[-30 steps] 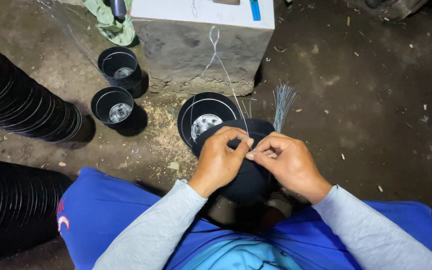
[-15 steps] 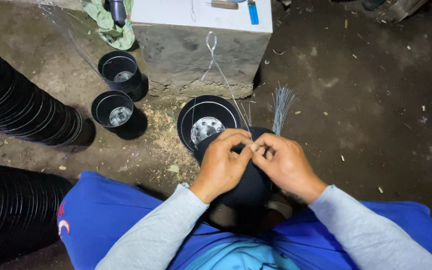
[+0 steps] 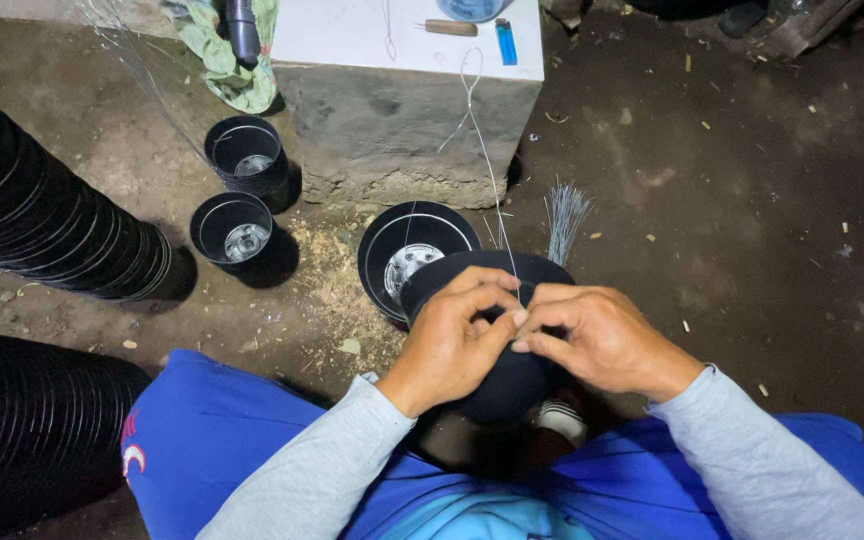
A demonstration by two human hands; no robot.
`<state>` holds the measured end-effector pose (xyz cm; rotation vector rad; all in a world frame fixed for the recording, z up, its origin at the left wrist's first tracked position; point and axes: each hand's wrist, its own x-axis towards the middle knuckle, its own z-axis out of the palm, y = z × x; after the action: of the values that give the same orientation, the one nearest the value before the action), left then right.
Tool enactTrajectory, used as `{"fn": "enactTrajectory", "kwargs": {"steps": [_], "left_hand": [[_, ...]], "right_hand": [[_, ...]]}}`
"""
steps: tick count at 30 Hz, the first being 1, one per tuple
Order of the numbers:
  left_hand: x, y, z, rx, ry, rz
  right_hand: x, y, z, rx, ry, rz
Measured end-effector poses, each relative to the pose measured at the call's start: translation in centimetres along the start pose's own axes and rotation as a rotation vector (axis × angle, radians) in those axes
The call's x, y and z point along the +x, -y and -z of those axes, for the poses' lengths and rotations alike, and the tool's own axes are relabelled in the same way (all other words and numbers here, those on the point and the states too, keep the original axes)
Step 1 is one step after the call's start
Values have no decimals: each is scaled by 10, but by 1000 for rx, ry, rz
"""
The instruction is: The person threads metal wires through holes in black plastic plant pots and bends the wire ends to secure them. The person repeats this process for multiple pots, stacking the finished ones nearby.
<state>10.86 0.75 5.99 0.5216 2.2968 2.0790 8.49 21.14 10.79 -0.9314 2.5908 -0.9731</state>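
A black plastic pot [image 3: 512, 375] rests between my knees. My left hand [image 3: 457, 340] and my right hand [image 3: 597, 335] meet at its near rim, fingertips pinched together on a thin metal wire [image 3: 487, 165]. The wire rises from my fingers and ends in a loop near the concrete block. Just beyond the held pot, another black pot [image 3: 407, 255] with a wire ring sits on the ground. A bundle of cut wires [image 3: 562, 215] stands to its right.
A concrete block [image 3: 402, 110] with a white top holds a lighter [image 3: 507, 40] and a small tool. Two small black pots [image 3: 237, 230] stand to the left. Long stacks of nested black pots [image 3: 42, 225] lie along the left edge. Dirt floor stretches to the right.
My hands have drawn closer together on the wire at the pot's rim. The view has shifted slightly downward.
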Motion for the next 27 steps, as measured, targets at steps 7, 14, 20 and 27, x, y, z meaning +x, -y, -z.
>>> {"fn": "enactTrajectory", "kwargs": {"steps": [7, 14, 20, 27], "left_hand": [[9, -3, 22, 245, -25, -11], [36, -5, 93, 74, -508, -215], [34, -12, 121, -323, -198, -117], [21, -35, 126, 21, -258, -355]], "right_hand": [[-1, 9, -2, -95, -7, 118], [-1, 26, -15, -227, 24, 224], [0, 25, -21, -193, 81, 246], [0, 6, -20, -115, 48, 290]]}}
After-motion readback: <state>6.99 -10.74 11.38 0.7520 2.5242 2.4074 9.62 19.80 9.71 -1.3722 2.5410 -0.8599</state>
